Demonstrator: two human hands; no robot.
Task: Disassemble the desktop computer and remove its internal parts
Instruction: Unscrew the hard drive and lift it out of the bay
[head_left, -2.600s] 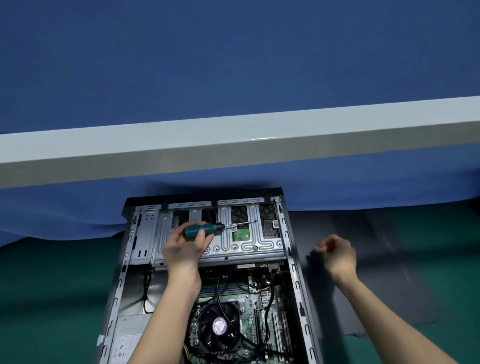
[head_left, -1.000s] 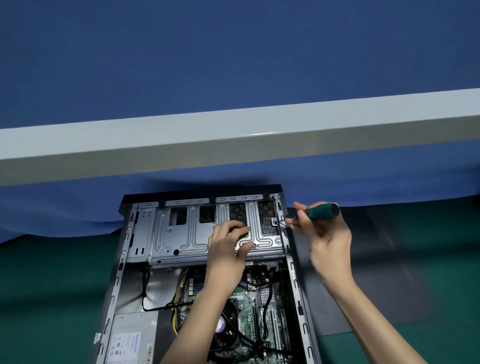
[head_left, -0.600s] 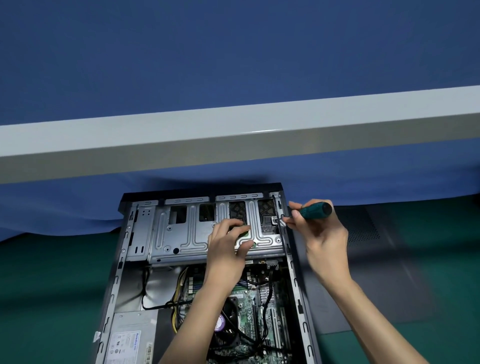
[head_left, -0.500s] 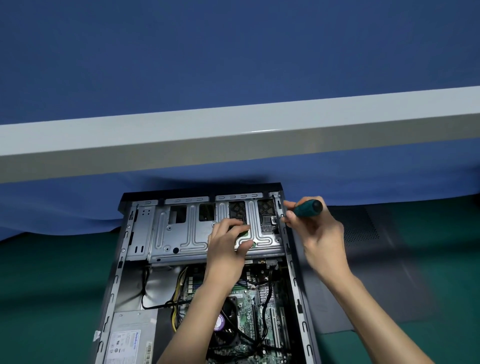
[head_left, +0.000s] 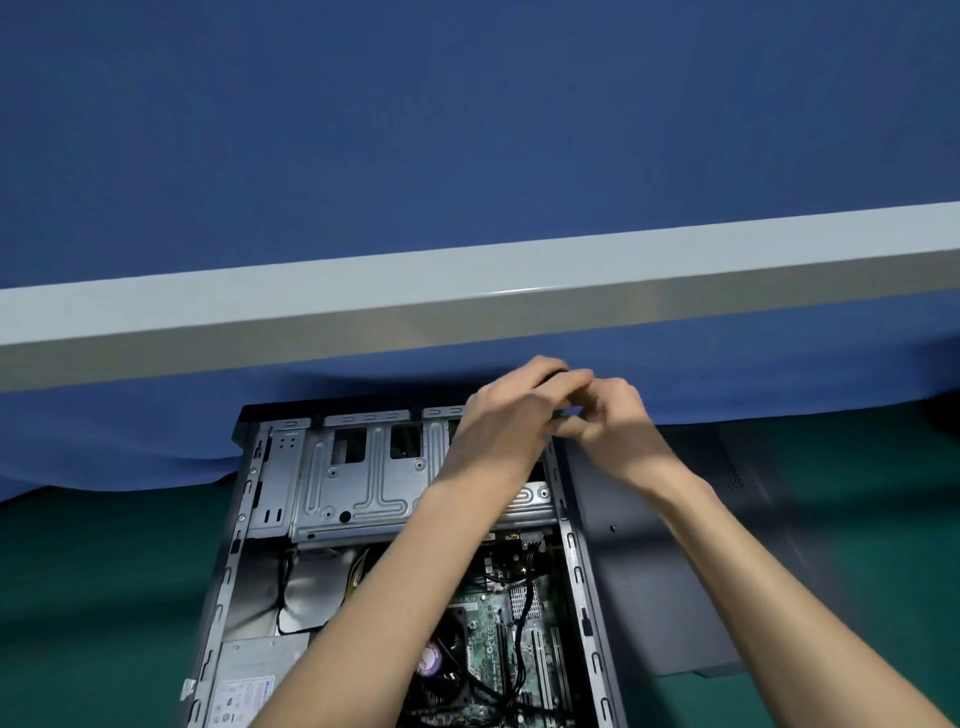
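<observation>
Above the far right corner of the open dark-grey metal desktop computer case (head_left: 574, 571), the left hand (head_left: 501, 423), lifted off the silver metal drive cage (head_left: 363, 483), meets the right hand (head_left: 615, 434). The right curls round a mostly hidden green-handled screwdriver (head_left: 565, 414); the left's grip is unclear. Probably a screw is out.

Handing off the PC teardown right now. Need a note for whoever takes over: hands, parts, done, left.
Hands: left hand and right hand meet over the case's far right corner, fingers of both curled round the screwdriver. I cannot tell which one carries it.
Parts: the case lies open on the green mat, with the side panel flat to its right. The drive cage, motherboard, CPU fan and power supply are inside.
Done: side panel off.
Left: free the drive cage, then remove the cables, fan, board and supply.
</observation>
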